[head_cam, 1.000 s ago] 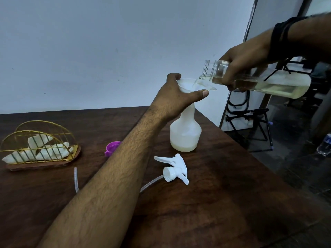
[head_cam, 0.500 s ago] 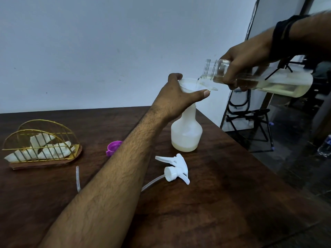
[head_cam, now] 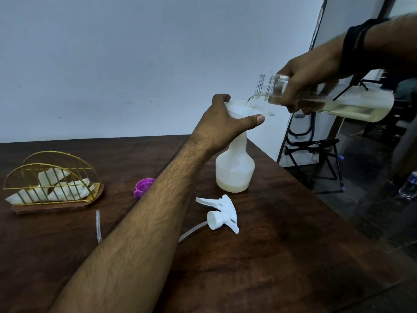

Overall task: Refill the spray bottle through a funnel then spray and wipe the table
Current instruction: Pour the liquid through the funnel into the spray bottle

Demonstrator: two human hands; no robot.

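A white translucent spray bottle (head_cam: 234, 170) stands uncapped on the dark wooden table (head_cam: 270, 256), with a little pale liquid at its bottom. A white funnel (head_cam: 243, 109) sits in its neck, and my left hand (head_cam: 223, 125) grips the funnel's rim. My right hand (head_cam: 309, 80) holds a clear glass bottle (head_cam: 338, 102) tilted almost flat, its mouth over the funnel. Yellowish liquid runs from it into the funnel. The white trigger spray head (head_cam: 220, 213) with its dip tube lies on the table in front of the spray bottle.
A gold wire holder with white napkins (head_cam: 52, 184) stands at the left. A purple cap (head_cam: 143, 187) lies beside my forearm. The table's right edge drops to a dark floor with a black folding stand (head_cam: 316, 159) and a plastic bottle (head_cam: 409, 185).
The glass bottle has stayed tilted over the funnel with liquid flowing. Both hands hold nearly the same positions.
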